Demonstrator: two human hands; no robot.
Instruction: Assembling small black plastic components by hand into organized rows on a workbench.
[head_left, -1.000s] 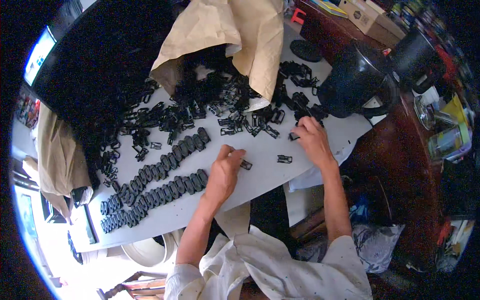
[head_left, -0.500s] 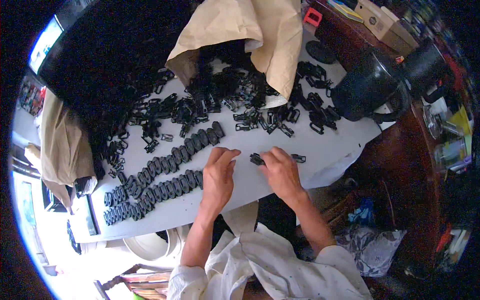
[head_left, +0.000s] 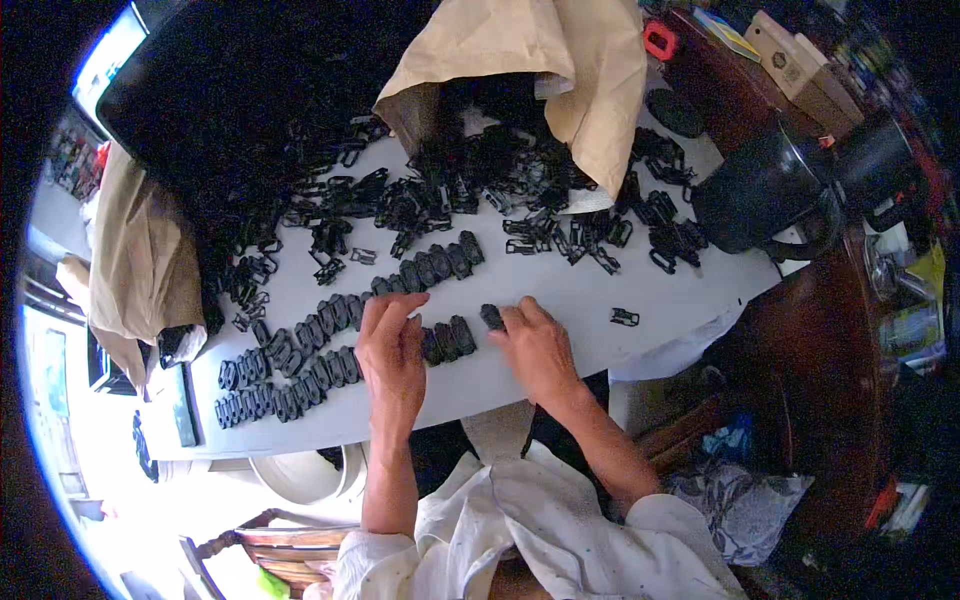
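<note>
Two slanting rows of small black plastic clip-like pieces stand side by side on the white tabletop: an upper row (head_left: 425, 270) and a lower row (head_left: 320, 378). My left hand (head_left: 392, 345) hovers over the rows, hiding part of the lower one. Its fingers are loosely bent and apart, with nothing visible between them. Just past the right end of the lower row, my right hand (head_left: 538, 350) pinches a black plastic piece (head_left: 491, 316) between its fingertips. A single loose black clip (head_left: 625, 317) lies to the right of that hand.
Loose black clips (head_left: 430, 195) lie heaped at the mouth of a brown paper bag (head_left: 490, 45) at the back. A black pot-like vessel (head_left: 755, 190) stands at the right. Another paper bag (head_left: 150, 255) is at the left edge. The white table (head_left: 570, 285) ends close before me.
Both hands have moved left relative to the table. The right hand now lies farther from the loose clip and nearer the lower row's end. The whole view has shifted slightly.
</note>
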